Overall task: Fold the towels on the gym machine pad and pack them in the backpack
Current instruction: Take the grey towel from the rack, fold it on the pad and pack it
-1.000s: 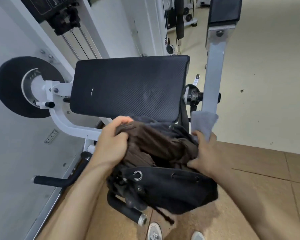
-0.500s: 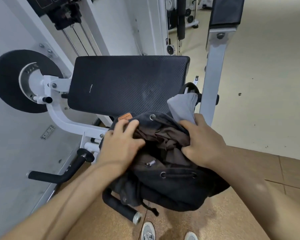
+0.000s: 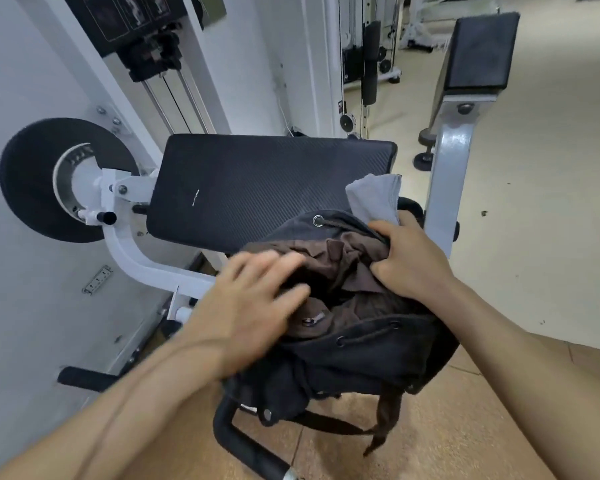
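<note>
backpack (image 3: 361, 358) now nearer pad (image 3: 257, 188); grey towel (image 3: 374, 199) in right hand (image 3: 413, 268)

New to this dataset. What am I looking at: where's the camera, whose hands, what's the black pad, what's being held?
There is no robot here. A person works bare-handed, and the one camera sits on their head, looking forward and down, so both forearms come in from the bottom edge. The black slab is the gym machine pad, mounted on a white frame. In front of it is a black backpack, mouth open, with brown cloth bunched inside; I cannot tell whether it is towel or lining. The left hand, blurred, rests with fairly straight fingers on that cloth. The right hand grips the cloth at the bag's far rim, and a grey towel sticks up from behind its fingers.
</note>
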